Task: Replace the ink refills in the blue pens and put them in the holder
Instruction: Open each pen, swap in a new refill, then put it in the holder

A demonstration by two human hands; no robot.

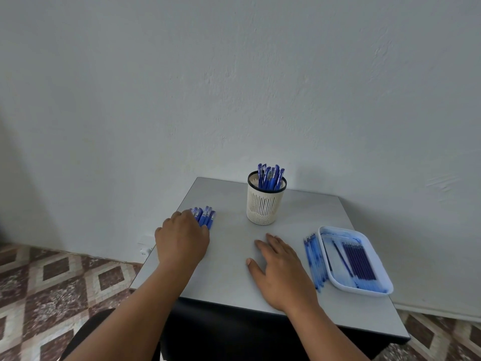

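Head view: left hand (182, 239) covers pens (205, 216) near table (234, 282) edge, grip unclear; right hand (282, 269) flat, fingers straight, holding nothing.

A small square grey worktop (234, 246) stood against a pale wall. The left hand (182, 239) lay over a cluster of loose blue plastic pens (205, 217) near the left edge; whether its fingers gripped them could not be told. The right hand (282, 269) rested flat, fingers straight. A cream slotted cylindrical holder (265, 204) stood upright at the back, holding blue pens (270, 177). On the right, a white rectangular tray (335, 281) held dark blue refills (360, 261), with pale blue refill tubes (315, 261) just beside it.
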